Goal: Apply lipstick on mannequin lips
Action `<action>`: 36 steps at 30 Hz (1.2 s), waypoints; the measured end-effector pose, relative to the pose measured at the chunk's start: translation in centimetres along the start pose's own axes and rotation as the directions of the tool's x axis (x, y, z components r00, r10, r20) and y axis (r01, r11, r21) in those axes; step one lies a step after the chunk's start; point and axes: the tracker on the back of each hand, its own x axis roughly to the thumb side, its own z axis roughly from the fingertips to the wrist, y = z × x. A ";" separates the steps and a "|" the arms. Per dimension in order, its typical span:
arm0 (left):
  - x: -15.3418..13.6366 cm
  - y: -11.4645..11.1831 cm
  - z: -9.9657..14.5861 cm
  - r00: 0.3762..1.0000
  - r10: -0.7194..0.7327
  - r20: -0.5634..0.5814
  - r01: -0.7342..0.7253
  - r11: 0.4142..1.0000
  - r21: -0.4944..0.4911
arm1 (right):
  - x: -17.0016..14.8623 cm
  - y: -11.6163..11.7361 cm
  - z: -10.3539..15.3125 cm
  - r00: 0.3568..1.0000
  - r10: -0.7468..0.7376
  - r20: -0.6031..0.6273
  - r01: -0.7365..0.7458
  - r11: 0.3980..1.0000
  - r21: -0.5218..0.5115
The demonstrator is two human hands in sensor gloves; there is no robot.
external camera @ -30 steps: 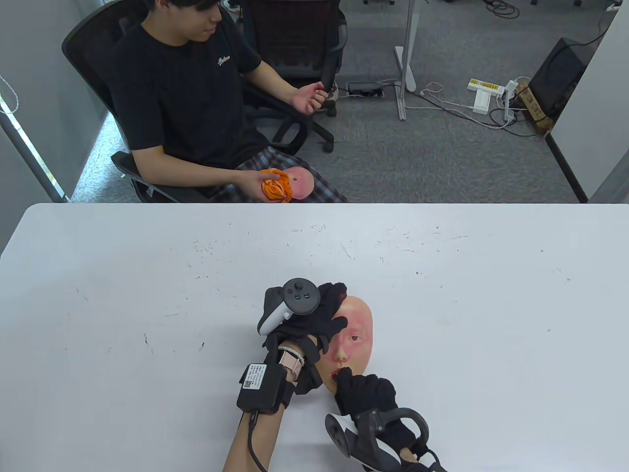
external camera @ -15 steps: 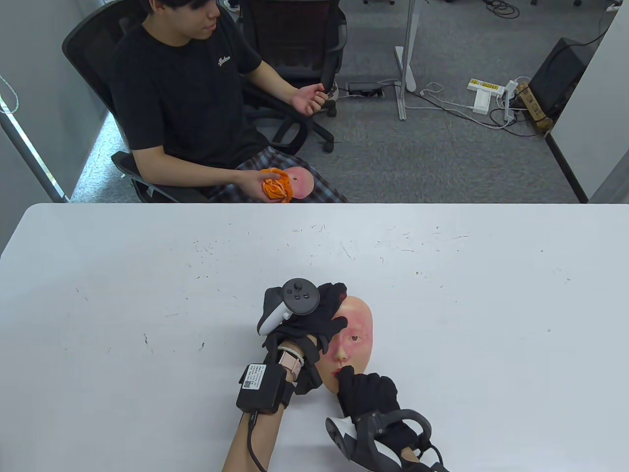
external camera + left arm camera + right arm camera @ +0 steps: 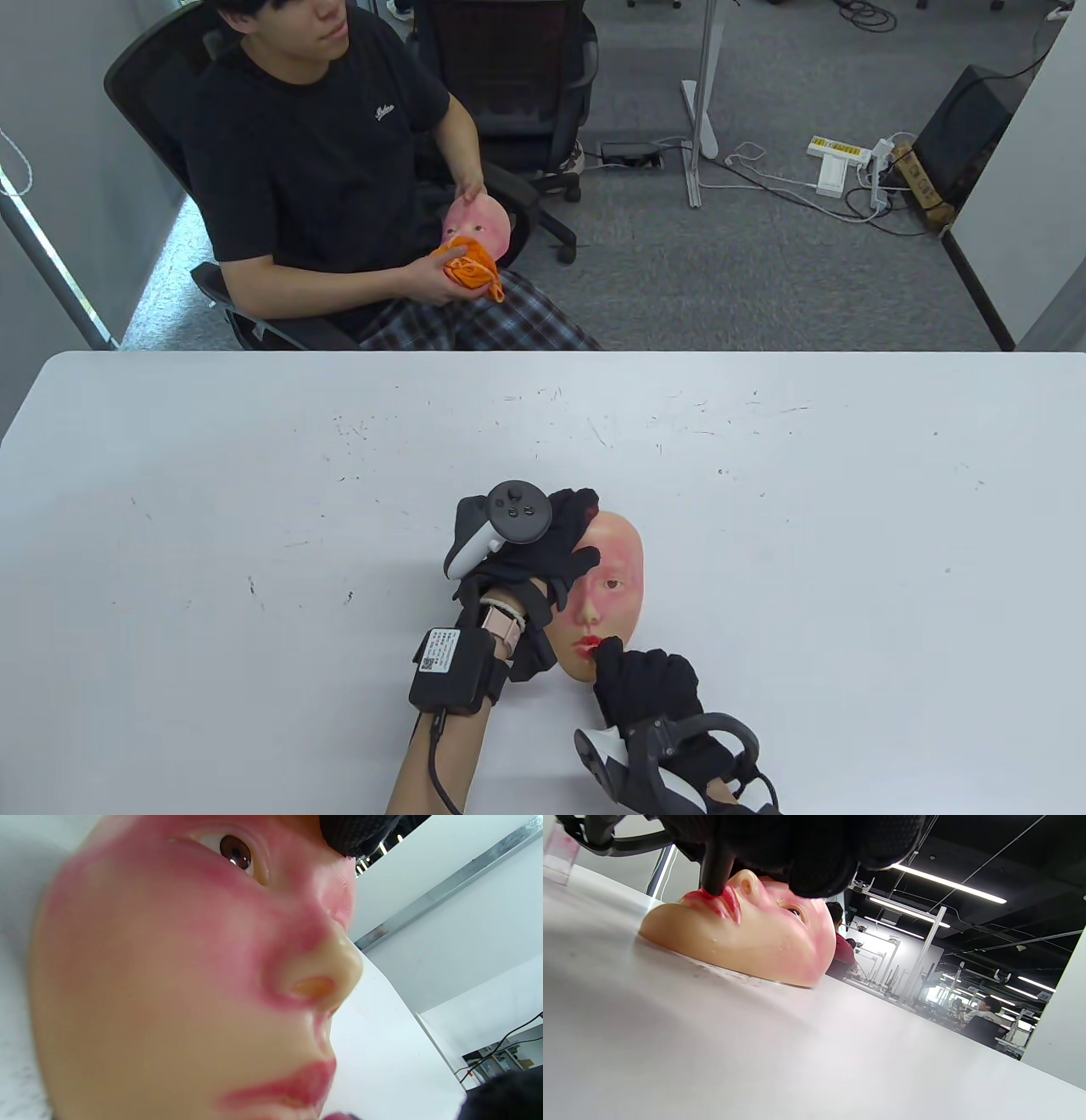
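A skin-coloured mannequin face (image 3: 612,586) lies face up on the white table (image 3: 254,509), with pink-stained cheeks and red lips (image 3: 587,646). My left hand (image 3: 556,548) holds the face at its forehead and left side, with the thumb across the brow. A fingertip (image 3: 356,832) shows above the eye in the left wrist view. My right hand (image 3: 646,679) grips a black lipstick (image 3: 715,874), and its tip touches the lips (image 3: 723,902) near the right corner of the mouth. The lipstick is hidden under the hand in the table view.
A person (image 3: 314,153) sits across the table and wipes another mannequin face (image 3: 479,222) with an orange cloth (image 3: 471,267). A small clear container (image 3: 560,851) with pink stains stands on the table beyond the face in the right wrist view.
My right hand has slid a little right and toward me along the mouth, uncovering more of the red lips. The seated person has lifted the other face up from the lap.
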 end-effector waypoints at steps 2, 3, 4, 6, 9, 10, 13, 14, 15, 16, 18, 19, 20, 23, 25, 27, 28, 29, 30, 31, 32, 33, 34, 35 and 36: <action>0.0 0.0 0.0 1.000 -0.001 0.000 0.001 1.000 -0.001 | 0.9 -0.1 -0.4 0.999 0.033 0.023 -0.033 0.999 -0.008; 0.0 0.0 0.0 1.000 -0.001 -0.001 0.001 1.000 -0.001 | 1.4 -0.1 -0.6 0.998 0.056 0.032 -0.056 0.998 -0.004; 0.0 0.0 0.0 1.000 -0.002 -0.001 0.002 1.000 -0.001 | 1.7 0.0 -0.8 0.995 0.084 0.044 -0.084 0.996 0.014; 0.0 0.0 0.0 1.000 0.000 0.001 0.000 1.000 0.001 | 2.0 0.1 -0.9 0.993 0.104 0.049 -0.105 0.994 0.028; 0.0 0.0 0.0 1.000 0.001 0.002 -0.001 1.000 0.001 | 1.6 0.0 -0.8 0.996 0.083 0.027 -0.082 0.997 -0.002; 0.0 0.0 0.0 1.000 0.002 0.002 -0.002 1.000 0.000 | 1.3 0.0 -0.6 0.996 0.084 0.009 -0.083 0.996 -0.038; 0.0 0.0 0.0 1.000 0.002 0.003 -0.002 1.000 -0.001 | 1.3 0.0 -0.4 0.996 0.082 0.027 -0.081 0.996 -0.040; -0.1 0.0 0.0 1.000 0.004 0.004 -0.004 1.000 -0.002 | 1.6 0.1 -0.5 0.994 0.096 0.051 -0.095 0.995 -0.034; -0.1 0.0 0.0 1.000 0.005 0.005 -0.005 1.000 -0.002 | 1.9 0.1 -0.5 0.991 0.118 0.055 -0.116 0.993 -0.030; -0.1 0.0 0.0 1.000 0.006 0.005 -0.006 1.000 -0.002 | 2.1 0.1 -0.5 0.987 0.145 0.065 -0.143 0.989 -0.031; -0.1 0.0 0.0 1.000 0.006 0.004 -0.006 1.000 -0.002 | 2.1 0.1 -0.2 0.986 0.153 0.068 -0.150 0.988 -0.044; -0.1 0.0 0.0 1.000 0.006 0.004 -0.006 1.000 -0.001 | 1.8 0.1 0.1 0.987 0.147 0.067 -0.144 0.988 -0.047; -0.1 0.0 0.0 1.000 0.007 0.004 -0.007 1.000 -0.001 | 1.6 0.1 0.2 0.988 0.141 0.063 -0.138 0.989 -0.045; -0.1 0.0 0.0 1.000 0.007 0.003 -0.007 1.000 -0.001 | 0.7 0.2 0.6 0.992 0.121 0.026 -0.120 0.992 -0.031; -0.1 0.0 0.0 1.000 0.008 0.004 -0.008 1.000 0.001 | 0.3 0.2 0.7 0.995 0.102 0.006 -0.102 0.994 -0.035; -0.1 0.0 0.0 1.000 0.009 0.004 -0.009 1.000 0.001 | 0.3 0.3 0.5 0.994 0.106 0.001 -0.106 0.994 -0.035; -0.1 0.0 0.0 1.000 0.009 0.004 -0.009 1.000 0.001 | 0.6 0.2 0.4 0.994 0.104 0.014 -0.104 0.994 -0.046; -0.1 0.0 0.0 1.000 0.010 0.004 -0.010 1.000 -0.001 | 0.9 0.2 0.3 0.994 0.108 0.030 -0.107 0.993 -0.046; -0.1 0.0 0.0 1.000 0.010 0.004 -0.010 1.000 -0.001 | 1.4 0.2 0.2 0.991 0.124 0.040 -0.123 0.991 -0.047; -0.1 0.0 0.0 1.000 0.010 0.004 -0.010 1.000 -0.002 | 1.7 0.2 0.1 0.989 0.140 0.047 -0.138 0.989 -0.046; -0.1 0.0 0.0 1.000 0.010 0.004 -0.010 1.000 -0.002 | 2.0 0.3 0.0 0.984 0.166 0.059 -0.165 0.986 -0.032; -0.1 0.0 0.0 1.000 0.010 0.004 -0.010 1.000 -0.002 | 2.0 0.3 0.0 0.983 0.177 0.055 -0.176 0.984 -0.029; -0.1 0.0 0.0 1.000 0.011 0.004 -0.011 1.000 -0.001 | 1.9 0.3 0.1 0.985 0.165 0.051 -0.164 0.986 -0.038; -0.1 0.0 0.0 1.000 0.012 0.004 -0.012 1.000 0.001 | 1.5 0.2 0.2 0.989 0.141 0.033 -0.139 0.989 -0.051; -0.1 0.0 0.0 1.000 0.011 0.003 -0.011 1.000 0.001 | 1.2 0.2 0.3 0.991 0.131 0.017 -0.130 0.990 -0.056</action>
